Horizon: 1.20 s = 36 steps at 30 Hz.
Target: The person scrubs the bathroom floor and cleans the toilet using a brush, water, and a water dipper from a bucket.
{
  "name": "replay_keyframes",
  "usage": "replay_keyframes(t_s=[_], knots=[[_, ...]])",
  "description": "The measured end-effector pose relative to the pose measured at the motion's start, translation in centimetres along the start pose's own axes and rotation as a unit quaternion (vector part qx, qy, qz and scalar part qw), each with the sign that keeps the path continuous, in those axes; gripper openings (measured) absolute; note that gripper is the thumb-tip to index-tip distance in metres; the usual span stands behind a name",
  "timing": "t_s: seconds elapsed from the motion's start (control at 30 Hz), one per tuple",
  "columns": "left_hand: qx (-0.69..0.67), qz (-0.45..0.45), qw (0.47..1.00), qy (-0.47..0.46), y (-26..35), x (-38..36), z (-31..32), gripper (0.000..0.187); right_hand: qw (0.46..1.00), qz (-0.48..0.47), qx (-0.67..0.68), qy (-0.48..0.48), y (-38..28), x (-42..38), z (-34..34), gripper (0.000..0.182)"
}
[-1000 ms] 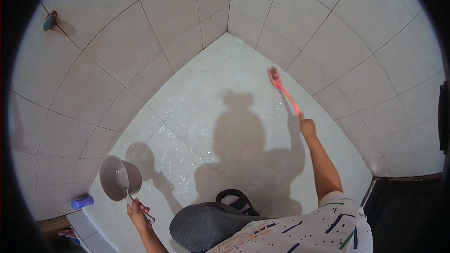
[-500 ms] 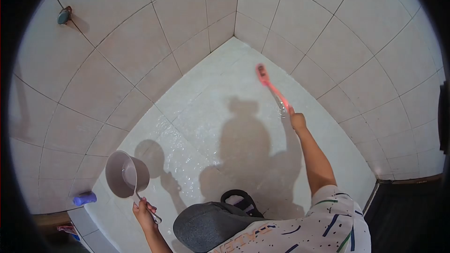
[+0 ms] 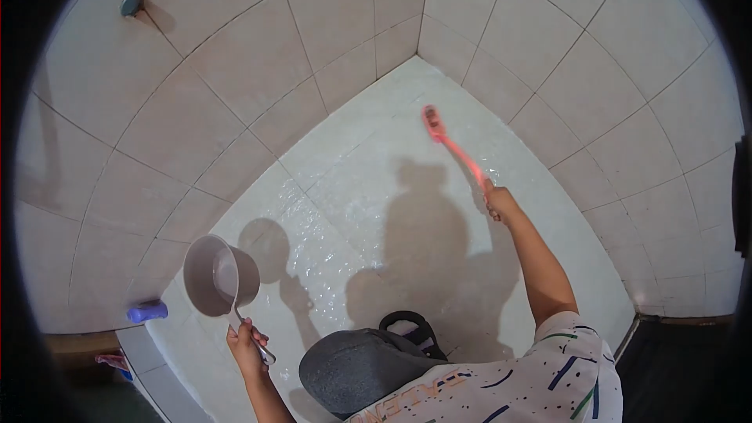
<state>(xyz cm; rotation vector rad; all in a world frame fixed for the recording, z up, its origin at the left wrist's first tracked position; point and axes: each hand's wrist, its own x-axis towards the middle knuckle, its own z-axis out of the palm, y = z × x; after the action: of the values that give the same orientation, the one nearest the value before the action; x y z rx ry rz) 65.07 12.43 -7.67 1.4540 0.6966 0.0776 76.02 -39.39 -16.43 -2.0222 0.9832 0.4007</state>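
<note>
Closed round the handle of a greyish water dipper point(image 3: 249, 276), my left hand point(image 3: 247, 347) holds it at the lower left with its bowl tilted, its opening facing left. My right hand point(image 3: 499, 202) grips the end of a pink long-handled scrub brush point(image 3: 466, 158). The brush head reaches toward the far corner and appears to be at the floor; whether its bristles touch cannot be made out. Between and beyond my hands lies the pale floor point(image 3: 352, 164), wet and glinting with water near the dipper.
Tiled walls point(image 3: 227, 55) meet at the far corner. A faucet point(image 3: 133, 2) sticks out of the left wall. A purple bottle point(image 3: 147, 311) lies at the left floor edge. My slippered foot point(image 3: 411, 329) is at the bottom middle. A dark doorway point(image 3: 674, 360) is at the lower right.
The brush head has shifted slightly left relative to the corner, still in my right hand. The dipper stays in my left hand, a little higher in view. The camera view has moved slightly.
</note>
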Motion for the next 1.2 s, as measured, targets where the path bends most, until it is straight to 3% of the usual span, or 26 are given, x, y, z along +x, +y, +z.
replay_keyframes(t_s=[0.07, 0.1, 0.13, 0.2, 0.23, 0.3, 0.33, 0.4, 0.53, 0.63, 0.7, 0.87, 0.97, 1.03, 1.1, 1.2], knots=[[0.005, 0.003, 1.0, -0.001, 0.0, -0.1, -0.2, 0.01, 0.966, 0.074, 0.186, -0.163, -1.1, -1.1, -1.4, 0.053], [0.007, 0.01, 1.0, -0.006, 0.0, 0.0, -0.2, 0.01, 0.962, 0.089, 0.192, -0.175, -2.1, -1.9, -1.9, 0.041], [0.004, 0.008, 1.0, -0.004, 0.1, 0.0, -0.1, 0.01, 0.962, 0.088, 0.189, -0.174, -2.8, -2.5, -2.1, 0.041], [0.015, 0.002, 1.0, 0.001, 0.4, -0.2, 0.1, 0.009, 0.985, -0.028, 0.086, -0.145, -4.3, -3.2, -2.0, 0.036], [0.011, 0.0, 1.0, 0.003, 0.4, -0.2, 0.1, 0.009, 0.986, -0.03, 0.081, -0.145, -5.2, -3.5, -1.9, 0.036], [0.008, -0.001, 1.0, 0.001, 0.4, -0.2, 0.1, 0.009, 0.979, -0.182, 0.002, -0.091, -6.9, -3.6, -1.4, 0.051], [0.007, -0.003, 1.0, 0.003, 0.3, -0.2, 0.1, 0.009, 0.979, -0.183, -0.001, -0.092, -7.5, -2.8, -0.8, 0.051], [0.001, -0.007, 1.0, -0.006, 0.3, -0.1, 0.0, 0.009, 0.917, -0.293, -0.264, 0.068, -8.4, -0.3, 0.8, 0.055], [-0.002, -0.021, 1.0, 0.001, 0.3, -0.3, 0.3, 0.01, 0.906, -0.297, -0.294, 0.06, -10.7, 1.8, 3.4, 0.044], [0.019, -0.028, 0.999, -0.014, 0.0, -0.4, 0.6, 0.011, 0.921, -0.236, -0.283, 0.129, -10.2, 3.6, 5.4, 0.032], [0.006, -0.033, 0.999, -0.004, 0.3, -0.1, 1.2, 0.012, 0.948, -0.191, -0.192, 0.167, -8.2, 2.2, 8.5, 0.03], [-0.026, -0.043, 0.999, -0.002, -0.3, 0.8, 1.7, 0.012, 0.884, -0.349, -0.309, -0.027, -3.7, -8.9, 11.4, 0.032], [-0.036, -0.052, 0.998, 0.003, -0.1, 1.1, 2.0, 0.011, 0.899, -0.278, -0.338, -0.024, -1.7, -7.3, 9.2, 0.038], [-0.041, -0.063, 0.997, 0.008, -0.1, 1.0, 1.9, 0.01, 0.921, -0.263, -0.277, 0.08, -1.5, -4.4, 6.1, 0.045], [-0.027, -0.051, 0.998, 0.001, -0.2, 1.0, 1.8, 0.008, 0.935, -0.189, -0.247, 0.169, -0.9, 0.0, 3.0, 0.05], [-0.032, -0.049, 0.998, 0.007, 0.0, 1.0, 2.0, 0.008, 0.943, -0.13, -0.196, 0.236, -0.7, 4.1, 1.3, 0.049]])
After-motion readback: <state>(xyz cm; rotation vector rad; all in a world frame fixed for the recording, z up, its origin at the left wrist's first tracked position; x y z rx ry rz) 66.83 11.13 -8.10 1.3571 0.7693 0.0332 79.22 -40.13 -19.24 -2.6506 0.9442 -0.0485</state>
